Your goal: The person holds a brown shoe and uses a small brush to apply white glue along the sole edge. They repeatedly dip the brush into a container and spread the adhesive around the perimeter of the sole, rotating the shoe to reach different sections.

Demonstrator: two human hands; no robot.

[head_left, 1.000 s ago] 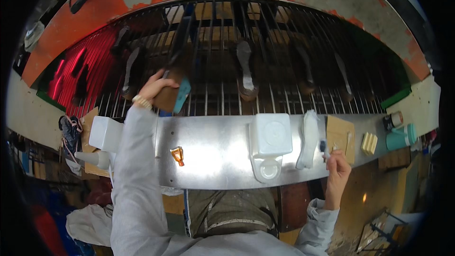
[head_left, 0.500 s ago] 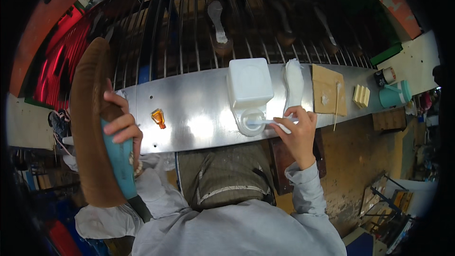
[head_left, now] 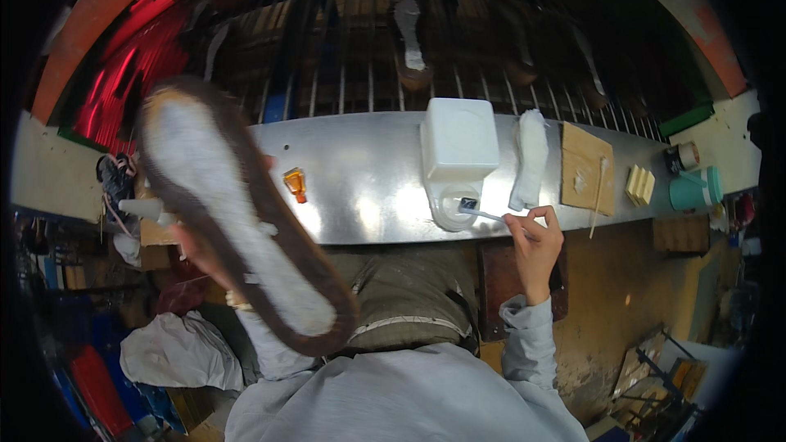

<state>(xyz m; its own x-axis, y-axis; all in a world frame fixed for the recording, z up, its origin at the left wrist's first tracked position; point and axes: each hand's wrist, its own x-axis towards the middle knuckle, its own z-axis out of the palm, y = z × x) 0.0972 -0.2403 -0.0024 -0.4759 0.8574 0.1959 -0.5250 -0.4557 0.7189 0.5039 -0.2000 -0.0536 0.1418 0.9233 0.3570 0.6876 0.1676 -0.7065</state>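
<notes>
My left hand (head_left: 199, 254) is wrapped round a brown shoe upper on a last (head_left: 237, 196), at the left above the bench edge. Its underside faces up, with a whitish middle and a brown rim; the shoe hides most of my fingers. In my right hand (head_left: 536, 250), a thin pale-handled brush (head_left: 489, 214) is pinched between thumb and fingers. The dark brush tip is at the round cup of a white plastic dispenser (head_left: 460, 141) on the metal bench. Whether the tip touches liquid I cannot tell.
On the metal bench (head_left: 352, 172) lie a small amber bottle (head_left: 295, 185), a white cloth roll (head_left: 530, 160), cardboard (head_left: 577, 165) with a thin stick (head_left: 601, 196), yellowish blocks (head_left: 639, 186) and a teal mug (head_left: 694, 188). Behind it, a barred rack (head_left: 344, 74) carries several shoes.
The shoe has turned from its side view so that its whitish underside now faces up. My right hand has drawn the brush back slightly, and its dark tip now shows at the cup.
</notes>
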